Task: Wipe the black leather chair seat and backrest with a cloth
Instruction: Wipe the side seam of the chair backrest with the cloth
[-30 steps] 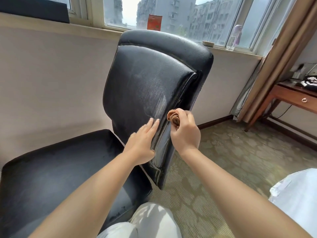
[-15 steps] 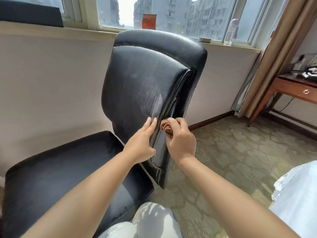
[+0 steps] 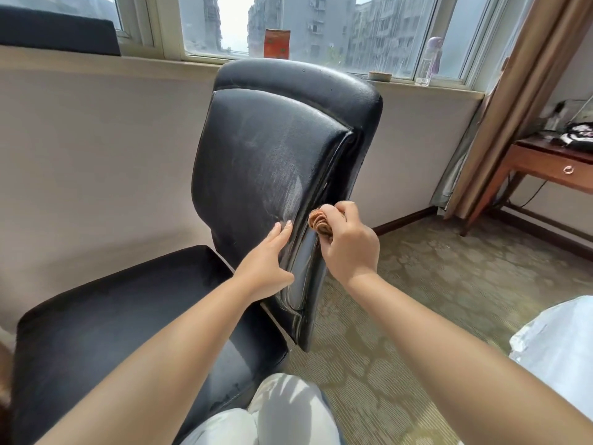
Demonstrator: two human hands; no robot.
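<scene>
- Far left, lower half of frame: black leather seat is lying flat, its surface showing dull, slightly dusty patches; a pale wall is standing behind it.
- Upper left corner: a dark panel is resting on the window ledge.
- Centre of frame: backrest is standing upright, turned so its right side edge is facing the camera; a greyish smeared sheen is showing across the lower middle of the front pad.
- Just below centre: left hand is lying open, fingers extended and together, palm pressing flat against the lower front face of the backrest, fingertips reaching toward the side seam.
- Immediately right of that: right hand is curling closed around a bunched brown cloth; the cloth wad is protruding from the top of the fist and touching the glossy side edge of the backrest, just beside the left fingertips.
- Top centre, on the sill behind the chair: a red-orange box is standing upright.
- Upper right on the sill: a small round dish and a clear bottle with a purple cap are sitting near each other.
- Right edge: a tan curtain is hanging down; a wooden desk with a ring-pull drawer is standing beyond it.
- Lower right: patterned carpet is covering the floor; a white fabric edge is entering the frame.
- Bottom centre: a knee in light trousers is showing beside the seat.
</scene>
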